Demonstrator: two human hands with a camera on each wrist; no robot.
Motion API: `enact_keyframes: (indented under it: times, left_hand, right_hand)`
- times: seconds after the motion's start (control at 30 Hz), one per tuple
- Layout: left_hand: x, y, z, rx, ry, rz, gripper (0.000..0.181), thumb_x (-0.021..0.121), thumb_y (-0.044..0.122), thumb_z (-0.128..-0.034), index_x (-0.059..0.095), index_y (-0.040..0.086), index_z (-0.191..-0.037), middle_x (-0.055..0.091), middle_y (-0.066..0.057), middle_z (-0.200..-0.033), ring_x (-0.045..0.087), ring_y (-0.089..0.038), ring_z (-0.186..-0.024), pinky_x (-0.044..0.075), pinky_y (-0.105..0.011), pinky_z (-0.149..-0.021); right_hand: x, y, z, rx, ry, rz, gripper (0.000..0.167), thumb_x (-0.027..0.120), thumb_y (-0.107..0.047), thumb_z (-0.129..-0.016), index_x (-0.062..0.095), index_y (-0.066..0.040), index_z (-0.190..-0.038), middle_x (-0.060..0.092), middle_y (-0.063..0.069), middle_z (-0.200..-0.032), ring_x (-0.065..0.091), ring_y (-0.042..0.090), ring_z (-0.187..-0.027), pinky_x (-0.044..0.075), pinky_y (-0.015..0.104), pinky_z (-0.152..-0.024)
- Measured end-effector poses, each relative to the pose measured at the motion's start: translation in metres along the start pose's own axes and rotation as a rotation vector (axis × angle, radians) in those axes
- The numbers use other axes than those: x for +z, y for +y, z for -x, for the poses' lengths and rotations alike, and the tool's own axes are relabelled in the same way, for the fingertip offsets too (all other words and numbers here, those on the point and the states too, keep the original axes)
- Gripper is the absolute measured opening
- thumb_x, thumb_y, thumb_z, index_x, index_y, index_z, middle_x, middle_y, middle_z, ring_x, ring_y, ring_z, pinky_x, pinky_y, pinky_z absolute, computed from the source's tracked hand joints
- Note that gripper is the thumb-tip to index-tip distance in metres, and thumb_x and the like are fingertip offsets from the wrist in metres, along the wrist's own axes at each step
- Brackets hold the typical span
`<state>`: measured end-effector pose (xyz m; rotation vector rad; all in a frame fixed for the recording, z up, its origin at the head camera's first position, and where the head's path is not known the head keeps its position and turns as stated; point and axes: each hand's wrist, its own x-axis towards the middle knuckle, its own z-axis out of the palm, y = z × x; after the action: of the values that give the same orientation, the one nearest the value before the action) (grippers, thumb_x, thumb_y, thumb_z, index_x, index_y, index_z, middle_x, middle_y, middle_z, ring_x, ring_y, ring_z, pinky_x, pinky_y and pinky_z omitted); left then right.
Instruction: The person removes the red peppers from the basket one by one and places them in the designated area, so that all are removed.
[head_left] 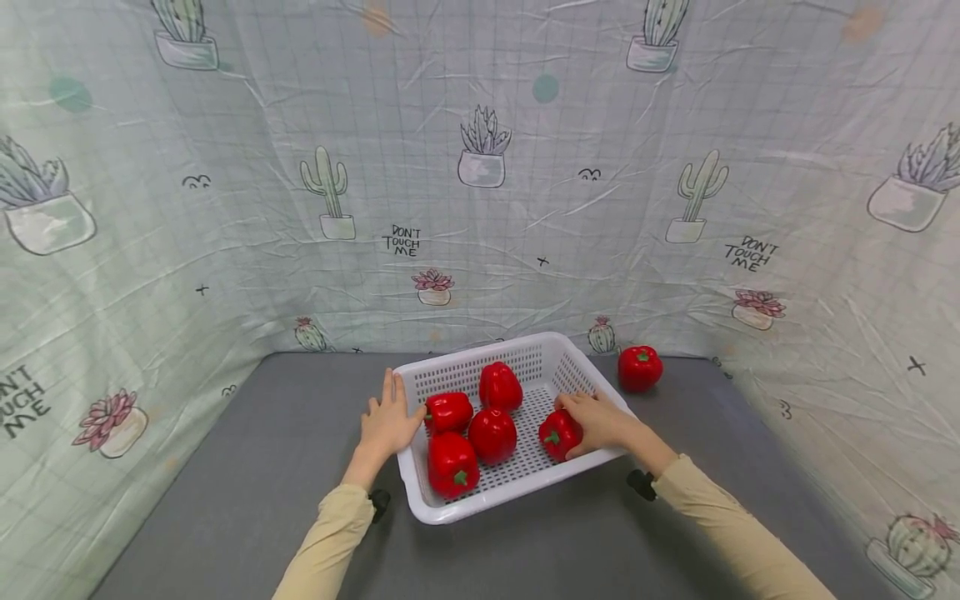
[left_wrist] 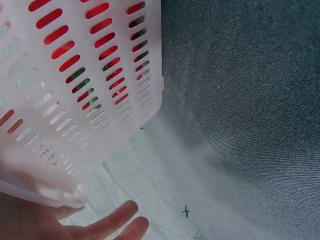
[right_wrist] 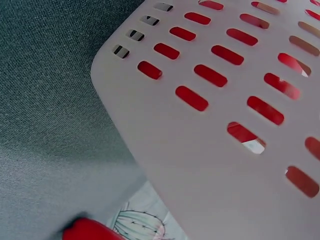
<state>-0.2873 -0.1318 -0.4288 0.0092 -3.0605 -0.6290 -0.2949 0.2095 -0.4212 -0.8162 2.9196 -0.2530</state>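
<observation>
A white slotted basket point(head_left: 501, 498) stands at an angle on the grey table with several red peppers in it. At its left end, my left hand point(head_left: 388, 423) lies over the rim, fingers extended and thumb near a pepper point(head_left: 450, 412). My right hand point(head_left: 597, 421) reaches over the right rim, its fingers curled round a red pepper point(head_left: 560, 435) on the basket floor. In the left wrist view, fingertips point(left_wrist: 131, 220) show beyond the basket wall point(left_wrist: 115, 145). The right wrist view shows the basket's outer wall point(right_wrist: 160, 135); the right hand is mostly hidden there.
Another red pepper point(head_left: 640, 369) lies on the table outside the basket, at the back right. A cloth point(head_left: 480, 250) printed with cacti hangs behind the table and along both sides. Grey table surface point(head_left: 247, 500) extends left of the basket and in front of it.
</observation>
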Motion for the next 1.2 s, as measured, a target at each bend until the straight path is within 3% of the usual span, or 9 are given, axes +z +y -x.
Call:
enact_keyframes:
  times: [0.2, 0.33, 0.6, 0.87, 1.2]
  left_hand:
    - [0.0, 0.0, 0.001, 0.01, 0.0, 0.01, 0.077, 0.041, 0.042, -0.0891, 0.006, -0.001, -0.142, -0.004, -0.015, -0.151, 0.028, -0.054, -0.12, 0.027, -0.066, -0.09]
    - [0.0, 0.0, 0.0, 0.017, 0.008, 0.009, 0.077, 0.041, 0.042, -0.089, 0.006, -0.002, -0.142, -0.003, -0.016, -0.151, 0.028, -0.054, -0.119, 0.027, -0.066, -0.089]
    - [0.0, 0.0, 0.001, 0.012, 0.0, 0.015, 0.078, 0.041, 0.042, -0.0889, 0.006, -0.002, -0.142, -0.004, -0.016, -0.15, 0.028, -0.054, -0.119, 0.027, -0.066, -0.089]
    - [0.001, 0.0, 0.0, 0.016, 0.001, 0.02, 0.078, 0.041, 0.042, -0.0889, 0.006, -0.002, -0.142, -0.004, -0.016, -0.151, 0.027, -0.054, -0.12, 0.026, -0.066, -0.09]
    - [0.001, 0.0, 0.0, 0.01, -0.003, 0.02, 0.078, 0.042, 0.041, -0.0888, 0.006, -0.002, -0.142, -0.004, -0.016, -0.151, 0.025, -0.054, -0.121, 0.025, -0.066, -0.091]
  right_hand:
    - [-0.003, 0.001, 0.002, -0.002, 0.011, -0.04, 0.075, 0.08, -0.036, -0.059, 0.043, -0.014, -0.121, 0.054, 0.003, -0.114, 0.047, 0.02, -0.108, 0.032, 0.054, -0.094]
    - [-0.005, 0.001, 0.003, -0.01, 0.035, 0.005, 0.08, 0.079, -0.038, -0.06, 0.041, -0.017, -0.127, 0.05, 0.007, -0.123, 0.044, 0.024, -0.114, 0.03, 0.059, -0.095]
    - [-0.005, 0.0, 0.005, -0.007, 0.086, 0.104, 0.079, 0.078, -0.04, -0.06, 0.043, -0.019, -0.128, 0.047, 0.012, -0.122, 0.044, 0.027, -0.113, 0.03, 0.06, -0.094]
    - [-0.008, -0.002, 0.011, -0.019, 0.199, 0.239, 0.077, 0.074, -0.043, -0.063, 0.046, -0.009, -0.126, 0.049, 0.015, -0.119, 0.045, 0.03, -0.11, 0.03, 0.058, -0.091]
    - [-0.013, 0.0, 0.024, -0.064, 0.335, 0.291, 0.077, 0.076, -0.042, -0.059, 0.048, -0.009, -0.123, 0.053, 0.013, -0.113, 0.044, 0.028, -0.104, 0.034, 0.052, -0.086]
